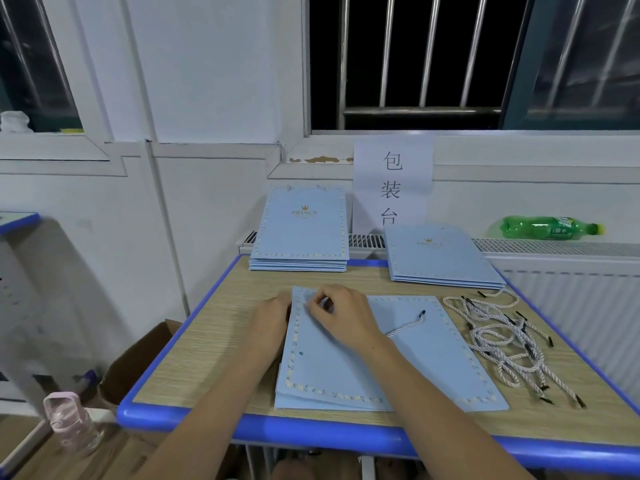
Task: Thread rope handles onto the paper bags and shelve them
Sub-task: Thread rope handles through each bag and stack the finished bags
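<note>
From the head view, a flat blue paper bag lay on the table; both hands worked at its far left corner; the right hand had its fingers curled together, apparently pinching a rope end there, though the grip itself was hidden; the left hand sat just beside them at the bag's edge, its fingers out of sight. The rope handle trailed right of the fingers; a loose rope pile lay farther right. Risks, as I judge: the tip missing the hole; paper tearing if pulled hard.
</note>
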Demonstrator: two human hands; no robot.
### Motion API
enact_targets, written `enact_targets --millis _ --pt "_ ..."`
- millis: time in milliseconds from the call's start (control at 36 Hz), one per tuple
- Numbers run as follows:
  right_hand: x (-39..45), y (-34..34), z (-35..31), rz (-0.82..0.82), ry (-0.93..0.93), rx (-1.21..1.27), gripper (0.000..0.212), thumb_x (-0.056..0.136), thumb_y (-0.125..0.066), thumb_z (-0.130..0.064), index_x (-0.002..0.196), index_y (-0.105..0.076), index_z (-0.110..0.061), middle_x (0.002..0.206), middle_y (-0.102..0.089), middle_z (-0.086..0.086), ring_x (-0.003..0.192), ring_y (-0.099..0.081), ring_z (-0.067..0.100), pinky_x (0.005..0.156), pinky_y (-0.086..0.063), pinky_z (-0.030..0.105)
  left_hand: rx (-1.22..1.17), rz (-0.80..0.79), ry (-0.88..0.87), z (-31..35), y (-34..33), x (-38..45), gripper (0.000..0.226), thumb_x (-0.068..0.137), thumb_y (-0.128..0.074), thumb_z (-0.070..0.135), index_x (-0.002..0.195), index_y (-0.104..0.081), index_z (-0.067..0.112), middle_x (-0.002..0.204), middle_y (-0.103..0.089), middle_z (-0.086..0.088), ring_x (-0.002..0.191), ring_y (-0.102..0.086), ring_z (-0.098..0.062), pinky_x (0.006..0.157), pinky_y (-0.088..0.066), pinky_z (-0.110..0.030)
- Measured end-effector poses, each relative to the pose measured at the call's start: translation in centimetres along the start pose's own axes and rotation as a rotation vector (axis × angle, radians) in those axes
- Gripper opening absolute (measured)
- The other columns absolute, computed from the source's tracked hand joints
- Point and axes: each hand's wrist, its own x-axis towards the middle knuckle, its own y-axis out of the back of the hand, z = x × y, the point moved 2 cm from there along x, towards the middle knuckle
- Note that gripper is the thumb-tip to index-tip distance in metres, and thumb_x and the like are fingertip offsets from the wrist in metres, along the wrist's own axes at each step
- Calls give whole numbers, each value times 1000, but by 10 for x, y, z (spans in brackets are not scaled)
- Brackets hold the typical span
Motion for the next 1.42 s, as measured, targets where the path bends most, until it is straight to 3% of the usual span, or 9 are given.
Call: enact_targets --millis 139,444,583,722,944,1028,1139,1306,1417 --pt "0 0 -2 -17 2 -20 20 91 -57 -32 87 -66 -15 85 -65 -6 76 -56 9 70 -42 21 71 -15 -108 11 3 -1 39 88 -46 2 59 -33 25 59 -40 8 55 -33 -9 51 -26 -24" --pt "-1 0 -5 -35 -36 60 20 92 -58 -33 88 -68 -15 85 -67 -8 77 -60 8 73 -46 22 -216 -144 -89 -3 4 7 17 92 -54 11 96 -70 12 83 -68 3 75 -58 -9 65 -40 -23" --pt "0 0 -1 -19 -103 153 18 93 -57 -30 88 -67 -16 82 -64 -12 81 -60 7 77 -47 22 -371 -207 -14 -1 8 5 25 95 -51 16 91 -69 -1 85 -68 -20 69 -59 -16 67 -42 -31" --pt "0 1 0 -41 -166 221 22 94 -55 -31 91 -68 -13 90 -68 -6 84 -60 11 78 -44 25 -626 -184 289 -1 7 12 40 91 -46 9 52 -53 14 48 -48 5 38 -36 -10 40 -23 -21" --pt "3 -2 2 -54 -248 352 24 97 -49 -29 78 -62 -26 89 -69 -8 93 -64 16 89 -46 34 -438 -218 80 -5 10 6 29 88 -54 25 70 -62 4 77 -66 -15 72 -59 -24 73 -40 -35" --pt "5 -3 1 -53 -282 462 27 98 -47 -27 77 -63 -23 81 -65 -15 85 -63 9 88 -46 30 -428 -212 81 -6 10 9 35 89 -53 25 75 -63 -6 81 -68 -22 71 -60 -25 72 -41 -35" --pt "8 -5 3 -44 -311 595 32 99 -46 -22 72 -63 -22 79 -66 -8 79 -61 9 90 -49 33 -402 -181 71 -7 8 11 39 93 -52 16 55 -53 13 58 -58 -3 59 -50 -21 67 -33 -33" --pt "9 -2 1 -80 -297 720 32 99 -46 -14 71 -62 -14 77 -65 -2 71 -59 5 69 -48 11 -371 -160 57 -6 7 11 32 94 -52 15 63 -51 6 63 -54 -9 62 -48 -19 65 -32 -31" --pt "11 6 2 -188 -273 549 31 95 -55 -24 67 -62 -13 71 -64 -2 65 -56 10 69 -50 22 -314 -131 46 -5 8 10 42 93 -52 14 56 -32 14 56 -36 -5 55 -33 -17 57 -22 -30"
